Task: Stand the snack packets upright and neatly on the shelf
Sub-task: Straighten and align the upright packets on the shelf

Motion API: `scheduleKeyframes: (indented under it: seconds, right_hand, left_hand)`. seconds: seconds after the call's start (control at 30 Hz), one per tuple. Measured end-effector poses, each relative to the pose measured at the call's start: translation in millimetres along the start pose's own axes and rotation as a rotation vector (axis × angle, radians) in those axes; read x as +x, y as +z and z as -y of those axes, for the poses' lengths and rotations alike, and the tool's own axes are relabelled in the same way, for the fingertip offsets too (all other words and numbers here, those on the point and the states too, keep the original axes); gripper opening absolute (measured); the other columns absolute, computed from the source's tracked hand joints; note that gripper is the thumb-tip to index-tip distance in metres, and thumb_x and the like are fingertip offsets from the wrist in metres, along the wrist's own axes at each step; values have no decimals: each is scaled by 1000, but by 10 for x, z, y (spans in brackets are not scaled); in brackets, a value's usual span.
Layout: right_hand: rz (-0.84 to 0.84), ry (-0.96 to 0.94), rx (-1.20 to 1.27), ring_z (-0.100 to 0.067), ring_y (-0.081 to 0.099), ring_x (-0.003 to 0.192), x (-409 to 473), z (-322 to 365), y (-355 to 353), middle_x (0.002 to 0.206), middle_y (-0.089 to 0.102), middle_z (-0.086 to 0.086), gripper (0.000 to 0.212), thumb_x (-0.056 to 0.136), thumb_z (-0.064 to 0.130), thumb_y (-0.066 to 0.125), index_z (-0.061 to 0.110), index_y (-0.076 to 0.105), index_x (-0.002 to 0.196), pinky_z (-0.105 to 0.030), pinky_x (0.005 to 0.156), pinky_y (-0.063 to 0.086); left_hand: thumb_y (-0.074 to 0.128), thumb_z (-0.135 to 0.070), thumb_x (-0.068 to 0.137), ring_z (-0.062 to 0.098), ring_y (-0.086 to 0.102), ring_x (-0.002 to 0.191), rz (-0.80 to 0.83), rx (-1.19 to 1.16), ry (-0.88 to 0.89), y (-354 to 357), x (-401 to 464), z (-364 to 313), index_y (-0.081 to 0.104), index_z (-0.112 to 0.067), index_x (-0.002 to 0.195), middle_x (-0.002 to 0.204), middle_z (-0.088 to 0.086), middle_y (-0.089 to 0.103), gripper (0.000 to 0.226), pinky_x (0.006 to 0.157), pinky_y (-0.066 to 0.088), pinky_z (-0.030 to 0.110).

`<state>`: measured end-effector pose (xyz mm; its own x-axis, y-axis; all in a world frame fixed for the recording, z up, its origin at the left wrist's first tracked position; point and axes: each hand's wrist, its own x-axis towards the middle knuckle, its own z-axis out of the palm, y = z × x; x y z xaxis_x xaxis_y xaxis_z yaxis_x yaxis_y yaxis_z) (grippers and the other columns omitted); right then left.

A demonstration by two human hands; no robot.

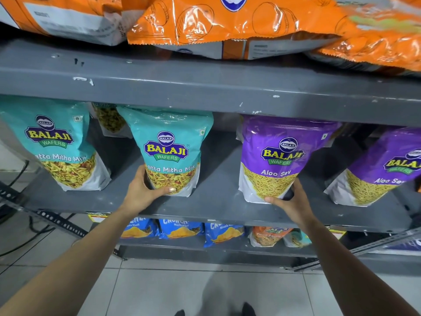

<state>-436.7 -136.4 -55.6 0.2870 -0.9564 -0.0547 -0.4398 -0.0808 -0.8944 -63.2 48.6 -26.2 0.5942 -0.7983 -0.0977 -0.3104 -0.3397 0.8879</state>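
Four snack packets stand upright on the grey middle shelf (216, 199). My left hand (142, 190) grips the base of a teal Khatta Mitha Mix packet (169, 151), thumb across its front. My right hand (291, 201) grips the lower right corner of a purple Aloo Sev packet (278, 156). Another teal packet (54, 144) stands at the far left, tilted slightly. A second purple packet (382, 172) leans at the far right. One more packet (109, 119) shows behind the teal ones.
Orange packets (227, 23) lie flat on the upper shelf (205, 87), overhanging its edge. Blue packets (182, 231) and an orange one (268, 236) fill the lower shelf. Cables (20, 174) and a slotted metal strut (57, 222) are at the left. White tiled floor (182, 290) lies below.
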Motion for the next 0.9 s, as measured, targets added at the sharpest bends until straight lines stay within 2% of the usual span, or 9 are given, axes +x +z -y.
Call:
scheduleKeyframes:
  seconds: [0.2,0.3,0.4,0.5,0.57,0.67,0.77,0.83,0.9]
  right_hand:
    - [11,-4,34,22,59,92,-6,11,12,116,65,12,81,61,12,94,19,49,128,0,68,46]
    - [-5,-10,52,27,55,91,-30,9,19,115,61,17,82,62,10,93,17,47,129,2,69,43]
    - [-27,3,49,28,52,96,-64,-3,-3,117,58,19,86,62,10,94,16,44,132,1,74,43]
    - [-56,17,73,8,54,121,-109,-60,-46,132,59,9,94,61,11,95,19,43,138,-16,96,44]
    - [-105,27,79,-8,55,127,-195,-105,-37,136,59,5,89,62,12,94,19,45,136,-30,104,45]
    - [-189,52,97,-15,57,122,-318,-160,48,133,59,2,81,66,10,92,14,47,134,-35,101,49]
    - [-235,81,171,-15,59,112,-316,-157,24,123,61,-2,72,71,-6,84,3,48,132,-27,94,48]
    - [-340,143,267,-8,63,96,-290,-148,-91,107,64,0,55,74,-15,77,4,55,120,-25,85,50]
    - [-529,187,340,8,64,71,-272,-186,-281,90,63,3,37,77,-13,74,8,61,104,-30,80,49]
  left_hand:
    - [89,-26,62,16,55,112,15,-63,-33,-34,-28,99,38,-17,133,124,-3,55,88,95,45,31]
    - [92,-29,56,16,57,116,38,-122,-41,-79,-26,157,39,-19,133,129,0,57,95,100,46,35]
    - [92,-26,55,17,55,119,56,-137,-30,-103,-52,167,39,-21,133,130,-1,55,95,100,44,33]
    - [90,-30,52,17,51,123,48,-147,-13,-151,-98,222,39,-20,134,135,-1,51,97,106,41,36]
    - [89,-27,53,19,49,126,36,-171,-24,-197,-144,288,38,-18,135,137,2,49,96,107,39,35]
    - [85,-15,62,22,49,127,-9,-240,-44,-296,-208,403,40,-14,133,139,8,49,85,105,38,33]
    - [82,-3,68,25,50,127,-30,-271,-58,-389,-255,512,42,-8,133,137,12,51,77,108,38,37]
    - [82,-2,68,24,52,122,-17,-245,-60,-425,-307,536,46,-8,130,131,11,55,72,106,39,37]
    - [82,-5,69,24,59,108,-44,-199,-60,-421,-379,519,54,-7,116,114,12,62,54,97,46,29]
